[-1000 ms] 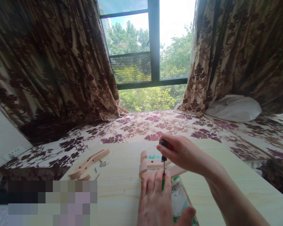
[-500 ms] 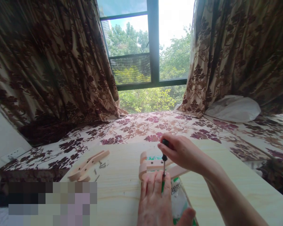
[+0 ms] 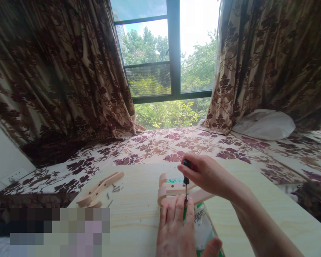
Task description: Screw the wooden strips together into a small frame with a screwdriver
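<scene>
My right hand [image 3: 203,173] is closed round the black handle of a screwdriver [image 3: 186,175], held upright. The shaft runs down to a pale wooden piece [image 3: 173,187] with dark screw holes, and the tip is between the fingers of my left hand [image 3: 176,221]. That left hand lies flat, fingers stretched out and thumb apart, pressing on the wooden piece. A green and white printed packet [image 3: 203,228] lies beneath the wood and my left hand.
More curved wooden pieces [image 3: 101,187] lie on the left of the pale wooden board [image 3: 133,214], with several loose screws [image 3: 116,188] beside them. Beyond the board is a flower-patterned cloth [image 3: 155,142]. A white plastic bag [image 3: 264,124] rests at the back right.
My right hand and the screwdriver handle have shifted very slightly; the shaft stays upright at the same spot. My left hand and the wooden piece look unmoved.
</scene>
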### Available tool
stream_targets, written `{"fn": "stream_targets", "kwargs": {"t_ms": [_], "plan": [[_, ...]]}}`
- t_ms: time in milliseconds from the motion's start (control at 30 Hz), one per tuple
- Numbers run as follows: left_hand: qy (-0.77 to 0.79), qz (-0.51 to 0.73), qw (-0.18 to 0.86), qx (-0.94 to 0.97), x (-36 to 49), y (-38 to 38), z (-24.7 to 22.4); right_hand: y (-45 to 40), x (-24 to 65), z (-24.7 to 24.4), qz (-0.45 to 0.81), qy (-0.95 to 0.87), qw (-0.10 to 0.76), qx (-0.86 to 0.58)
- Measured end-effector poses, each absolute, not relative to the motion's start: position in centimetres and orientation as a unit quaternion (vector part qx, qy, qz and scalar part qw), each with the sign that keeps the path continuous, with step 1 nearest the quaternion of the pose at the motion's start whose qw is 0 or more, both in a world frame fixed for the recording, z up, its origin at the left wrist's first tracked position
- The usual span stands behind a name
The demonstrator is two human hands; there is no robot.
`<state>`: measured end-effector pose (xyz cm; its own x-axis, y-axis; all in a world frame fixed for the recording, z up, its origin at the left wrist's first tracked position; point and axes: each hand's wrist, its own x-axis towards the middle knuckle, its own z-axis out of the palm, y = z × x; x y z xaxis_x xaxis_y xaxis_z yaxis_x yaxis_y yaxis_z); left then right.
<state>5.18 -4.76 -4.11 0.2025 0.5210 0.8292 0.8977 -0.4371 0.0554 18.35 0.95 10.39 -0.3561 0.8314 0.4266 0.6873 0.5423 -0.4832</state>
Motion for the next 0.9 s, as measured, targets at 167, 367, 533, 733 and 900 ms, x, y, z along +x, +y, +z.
{"fn": "stream_targets", "kwargs": {"t_ms": [167,367,533,733,900], "plan": [[-0.476,-0.404,0.239,-0.744,5.1,-4.8,-4.0,0.5,18.6,10.6,0.151,-0.84,0.319,-0.411],[-0.479,-0.406,0.223,-0.746,5.2,-4.8,-4.0,1.0,18.2,10.3,0.125,-0.825,0.325,-0.445],[-0.478,-0.4,0.23,-0.748,5.0,-4.9,-3.8,0.4,18.3,10.9,0.141,-0.833,0.308,-0.438],[-0.475,-0.395,0.232,-0.751,5.0,-5.0,-3.7,0.8,18.4,10.5,0.142,-0.829,0.316,-0.438],[-0.492,-0.373,0.205,-0.76,4.7,-5.3,-3.6,1.4,18.4,10.1,0.107,-0.809,0.318,-0.482]]}}
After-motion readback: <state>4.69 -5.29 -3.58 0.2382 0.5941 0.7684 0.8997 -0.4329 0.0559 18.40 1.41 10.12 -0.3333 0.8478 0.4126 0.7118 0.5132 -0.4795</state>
